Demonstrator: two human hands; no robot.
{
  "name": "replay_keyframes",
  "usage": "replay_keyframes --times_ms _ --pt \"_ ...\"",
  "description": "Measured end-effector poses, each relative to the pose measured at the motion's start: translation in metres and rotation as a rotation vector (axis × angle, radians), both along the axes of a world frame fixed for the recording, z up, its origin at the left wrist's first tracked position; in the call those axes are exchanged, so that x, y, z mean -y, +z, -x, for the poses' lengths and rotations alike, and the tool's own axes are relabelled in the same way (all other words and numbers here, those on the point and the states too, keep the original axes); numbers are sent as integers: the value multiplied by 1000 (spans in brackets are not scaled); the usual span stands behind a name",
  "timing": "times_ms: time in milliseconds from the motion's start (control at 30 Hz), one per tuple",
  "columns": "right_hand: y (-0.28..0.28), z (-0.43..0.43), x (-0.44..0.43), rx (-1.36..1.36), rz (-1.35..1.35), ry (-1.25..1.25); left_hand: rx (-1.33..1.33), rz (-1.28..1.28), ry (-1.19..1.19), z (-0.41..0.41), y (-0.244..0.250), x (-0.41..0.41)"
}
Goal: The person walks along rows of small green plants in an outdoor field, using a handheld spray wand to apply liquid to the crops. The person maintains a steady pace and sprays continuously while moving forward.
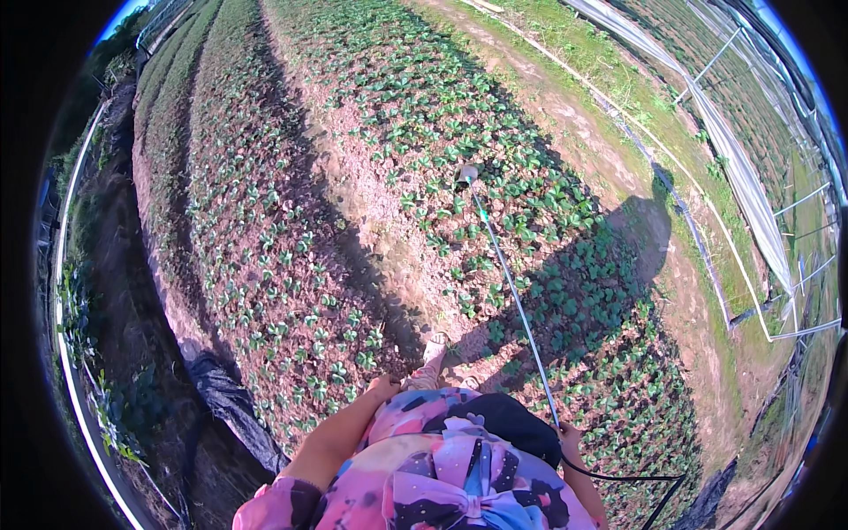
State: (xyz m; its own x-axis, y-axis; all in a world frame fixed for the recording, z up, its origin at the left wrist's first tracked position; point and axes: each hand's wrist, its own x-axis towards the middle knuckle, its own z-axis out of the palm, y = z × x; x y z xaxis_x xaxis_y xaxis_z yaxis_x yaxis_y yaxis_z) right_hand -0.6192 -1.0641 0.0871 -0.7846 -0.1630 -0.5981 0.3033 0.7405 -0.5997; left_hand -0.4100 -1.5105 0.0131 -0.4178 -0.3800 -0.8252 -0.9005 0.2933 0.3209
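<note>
My right hand (568, 434) grips the lower end of a long, thin sprayer wand (509, 278). The wand reaches up and forward over a bed of low leafy plants (530, 159). At its far end a greyish hood (466, 174) sits just over the leaves, and a green fitting (483, 216) marks the shaft below it. From the grip a black hose (623, 476) runs off to the right. My left hand (386, 385) hangs low beside my thigh; its fingers are partly hidden, and I cannot tell whether they hold anything.
My sandalled foot (436, 340) stands in a dirt furrow (377, 245) between planted beds. Another bed (265, 232) lies left, with black sheeting (225, 391) along its edge. To the right run a dirt path (570, 119), white pipes (702, 179) and rolled plastic film (735, 152).
</note>
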Motion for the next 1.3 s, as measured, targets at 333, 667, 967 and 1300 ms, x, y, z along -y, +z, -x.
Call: replay_keyframes --times_ms 333,667,967,1300 --pt "10 4 38 -195 -177 220 20 -37 46 -16 -5 -2" --pt "-11 19 15 69 58 83 8 -78 103 -29 -23 -3" --pt "-36 3 -19 23 79 85 14 -44 59 -18 -10 -2" --pt "-10 0 32 -42 -158 248 -48 -81 126 -37 -34 -4"
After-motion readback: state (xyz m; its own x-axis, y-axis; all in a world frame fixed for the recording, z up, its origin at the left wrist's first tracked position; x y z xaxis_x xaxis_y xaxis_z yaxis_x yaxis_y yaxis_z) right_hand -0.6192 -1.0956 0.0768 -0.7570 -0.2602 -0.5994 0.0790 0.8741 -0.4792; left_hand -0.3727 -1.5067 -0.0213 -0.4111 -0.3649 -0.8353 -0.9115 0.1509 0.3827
